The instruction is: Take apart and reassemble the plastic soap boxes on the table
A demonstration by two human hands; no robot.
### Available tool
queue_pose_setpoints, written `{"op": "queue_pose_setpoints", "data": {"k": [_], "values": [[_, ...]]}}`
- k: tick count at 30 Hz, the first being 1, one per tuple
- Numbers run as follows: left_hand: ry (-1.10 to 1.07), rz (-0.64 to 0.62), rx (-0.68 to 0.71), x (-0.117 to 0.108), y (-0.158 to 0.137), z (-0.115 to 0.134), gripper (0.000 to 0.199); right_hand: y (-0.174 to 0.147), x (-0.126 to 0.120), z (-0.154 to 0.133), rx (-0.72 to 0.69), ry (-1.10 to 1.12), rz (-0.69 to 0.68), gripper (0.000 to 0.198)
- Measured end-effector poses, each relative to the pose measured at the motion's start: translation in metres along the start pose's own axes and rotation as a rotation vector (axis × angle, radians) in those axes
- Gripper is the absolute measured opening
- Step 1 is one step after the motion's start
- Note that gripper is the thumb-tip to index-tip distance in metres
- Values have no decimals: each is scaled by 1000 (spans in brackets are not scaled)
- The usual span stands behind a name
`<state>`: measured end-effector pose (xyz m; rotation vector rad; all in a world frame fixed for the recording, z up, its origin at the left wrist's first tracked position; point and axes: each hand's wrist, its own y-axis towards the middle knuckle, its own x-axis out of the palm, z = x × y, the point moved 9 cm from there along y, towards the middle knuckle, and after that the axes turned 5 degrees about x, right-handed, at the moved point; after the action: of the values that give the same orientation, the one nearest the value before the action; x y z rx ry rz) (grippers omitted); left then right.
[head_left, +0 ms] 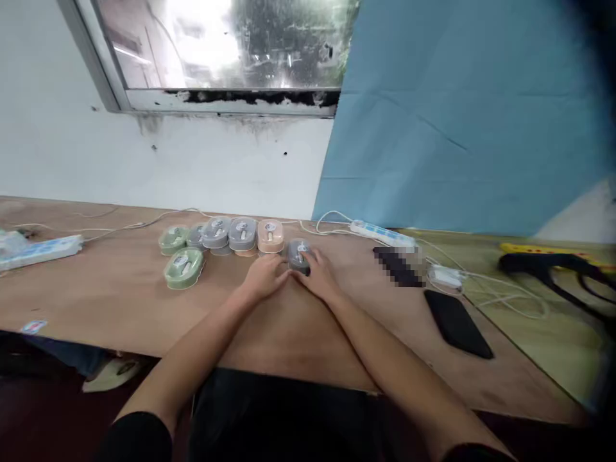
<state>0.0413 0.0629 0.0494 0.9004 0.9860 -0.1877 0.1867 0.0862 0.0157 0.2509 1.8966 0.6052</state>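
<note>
A small grey rounded case point(299, 251) with a clear cover sits on the table, and my right hand point(318, 274) grips its right and near sides. My left hand point(264, 276) lies low on the table to its left, fingers extended and thumb pointing towards the right thumb. Just beyond those left fingers is a peach case point(271, 236), though I cannot tell whether they touch it. Further left runs a row of similar cases: a grey one point(242, 235), another grey one point(216, 232) and a green one point(174, 240). Closer to me lies a second green case point(184, 268).
A power strip point(382, 233) with white cables lies at the back right, another strip point(41, 252) at the left. Right of my hands are a black phone point(457, 323), a pixelated dark object point(398, 266) and a white adapter point(446, 276). The table point(120, 301) meets the wall behind.
</note>
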Motion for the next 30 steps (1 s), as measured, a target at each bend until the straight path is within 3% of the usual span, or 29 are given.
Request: {"op": "queue_pose_setpoints", "data": {"k": [5, 12, 18, 30], "values": [[-28, -115, 10, 28, -13, -2, 23, 1, -9, 37, 169, 44, 38, 59], [-151, -113, -120, 24, -24, -27, 27, 2, -3, 64, 372, 91, -25, 69], [-271, -90, -205, 18, -24, -40, 27, 1, 2, 68, 377, 122, -54, 67], [-298, -111, -242, 19, -27, -47, 27, 2, 0, 61, 314, 203, -52, 68]]}}
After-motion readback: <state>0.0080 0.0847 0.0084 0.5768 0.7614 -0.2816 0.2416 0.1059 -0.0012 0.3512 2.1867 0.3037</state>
